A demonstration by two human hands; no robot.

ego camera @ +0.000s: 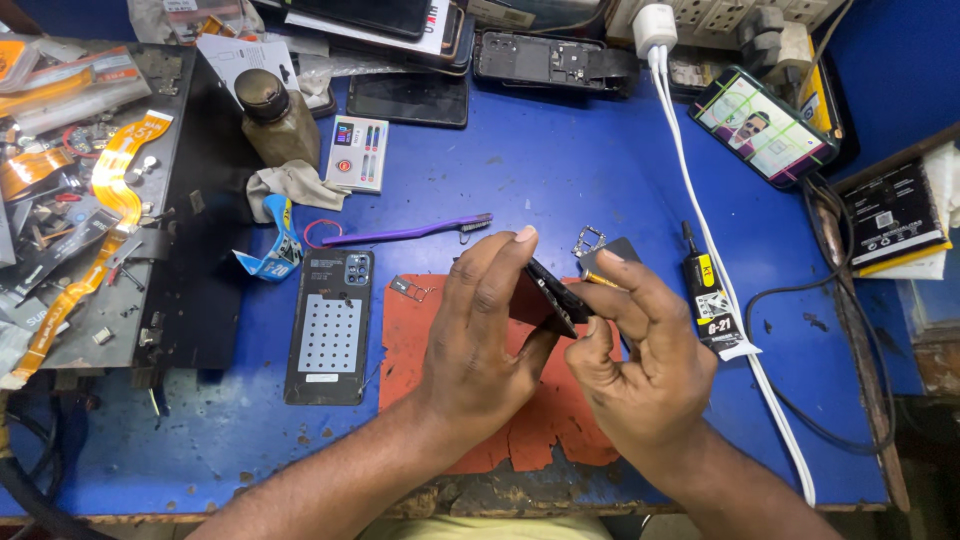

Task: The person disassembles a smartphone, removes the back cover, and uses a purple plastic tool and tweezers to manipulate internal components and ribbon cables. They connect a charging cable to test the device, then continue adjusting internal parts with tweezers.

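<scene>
Dark phone part (553, 290) mostly hidden between both hands (480, 330)

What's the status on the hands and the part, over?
Left hand and right hand both grip small black phone part above orange mat. Nothing in the way.

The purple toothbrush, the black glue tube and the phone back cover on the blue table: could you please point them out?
purple toothbrush (400, 234), head view, mid-handle.
black glue tube (708, 300), head view, tube body.
phone back cover (331, 335), head view, perforated pale panel.

Phone back cover (330, 327) left of mat (520, 400)
</scene>
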